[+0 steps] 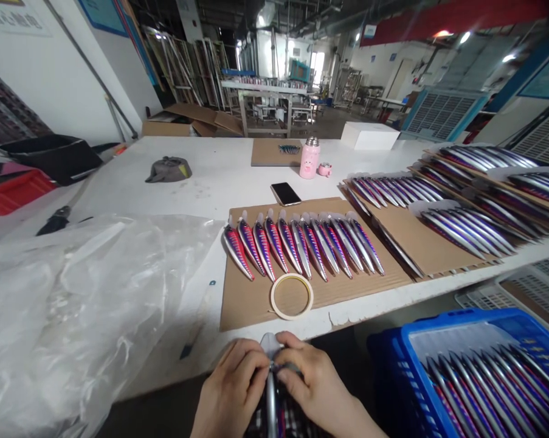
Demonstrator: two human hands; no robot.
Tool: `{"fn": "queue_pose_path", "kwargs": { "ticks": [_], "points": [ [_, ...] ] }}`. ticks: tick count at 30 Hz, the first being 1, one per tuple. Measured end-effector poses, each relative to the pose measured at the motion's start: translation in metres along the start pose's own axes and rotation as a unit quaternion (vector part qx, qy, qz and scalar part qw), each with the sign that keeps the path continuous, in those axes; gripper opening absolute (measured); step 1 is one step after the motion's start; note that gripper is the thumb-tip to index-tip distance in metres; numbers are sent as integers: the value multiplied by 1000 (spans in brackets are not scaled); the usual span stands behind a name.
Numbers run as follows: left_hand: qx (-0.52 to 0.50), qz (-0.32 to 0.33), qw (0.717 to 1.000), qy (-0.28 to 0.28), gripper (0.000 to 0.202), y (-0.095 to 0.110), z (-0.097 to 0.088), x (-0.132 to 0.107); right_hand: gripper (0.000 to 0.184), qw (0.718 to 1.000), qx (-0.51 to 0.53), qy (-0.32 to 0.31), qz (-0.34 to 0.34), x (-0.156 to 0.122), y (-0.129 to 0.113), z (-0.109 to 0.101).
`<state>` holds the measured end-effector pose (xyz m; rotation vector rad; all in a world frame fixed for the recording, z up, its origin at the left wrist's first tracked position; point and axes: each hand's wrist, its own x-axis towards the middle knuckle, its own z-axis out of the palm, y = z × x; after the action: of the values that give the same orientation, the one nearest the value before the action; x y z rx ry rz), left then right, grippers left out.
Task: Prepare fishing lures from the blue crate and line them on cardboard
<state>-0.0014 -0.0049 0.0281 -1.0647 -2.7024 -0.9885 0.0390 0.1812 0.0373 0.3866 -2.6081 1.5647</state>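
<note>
Pinching a fishing lure [271,401] near its clear lip [269,344], the left hand [238,380] and right hand [314,377] sit on the near side of the tape roll [291,316], wrists angled inward, fingers bent, thumbs almost facing; the lure points lip-first toward the roll, while a row of lures [301,246] lies on cardboard [247,301] just beyond it

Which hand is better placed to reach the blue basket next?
Probably the right hand: the basket stands on that side, nearer to it than to the left hand. Both hold the lure, though.
</note>
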Motion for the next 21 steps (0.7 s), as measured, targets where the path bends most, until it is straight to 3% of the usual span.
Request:
{"fn": "queue_pose_path", "kwargs": {
  "ticks": [3,13,17,21],
  "points": [
    [2,1,1000,0,14,0,-1,1,23,999,19,25,6,3,1,-1],
    [-6,-3,1000,-6,16,0,-4,2,19,993,-23,107,41,6,-2,24],
    [-27,3,999,-27,15,-2,-10,2,21,991,-37,116,48,-6,5,32],
    [-23,18,1000,-11,16,-3,-12,1,55,994,-25,105,34,-40,17,52]
  ]
}}
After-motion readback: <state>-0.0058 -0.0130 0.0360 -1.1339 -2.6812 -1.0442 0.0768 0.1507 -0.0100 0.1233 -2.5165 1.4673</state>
